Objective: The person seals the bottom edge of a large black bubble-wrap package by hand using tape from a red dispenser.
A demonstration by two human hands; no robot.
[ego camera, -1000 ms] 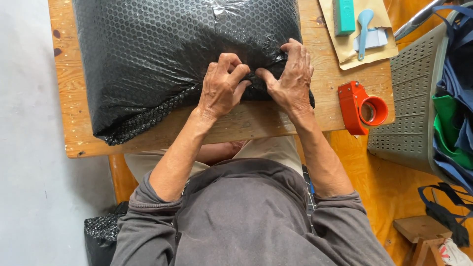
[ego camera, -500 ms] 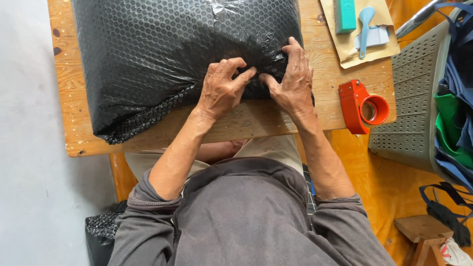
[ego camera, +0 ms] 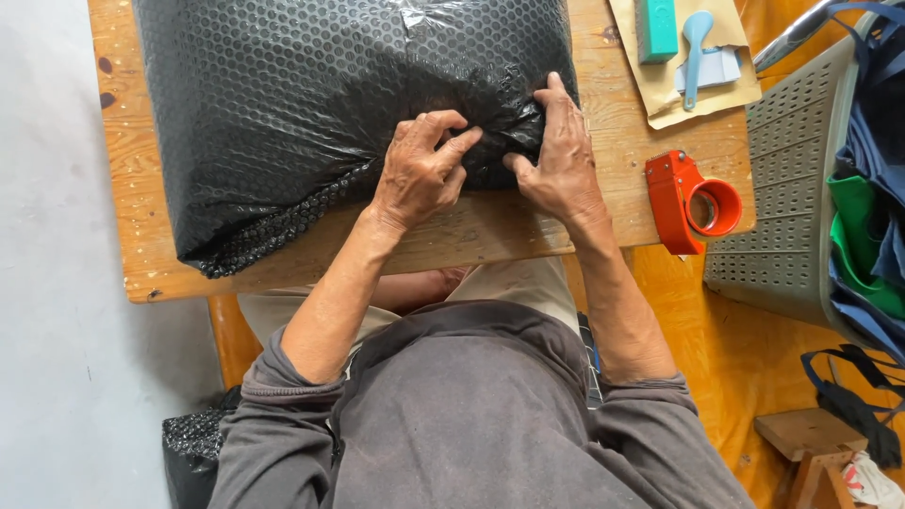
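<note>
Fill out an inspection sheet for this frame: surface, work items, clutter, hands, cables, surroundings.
Surface: wooden table, paint-speckled.
Work items: large black bubble-wrap parcel, clear tape strip on top.
Clutter: red tape dispenser; brown envelope bearing a green block and a light blue tool.
Hands: left hand pinches the wrap's near edge; right hand presses flat beside it.
Cables: nothing seen.
Surroundings: grey basket holding fabric; small wooden stool.
</note>
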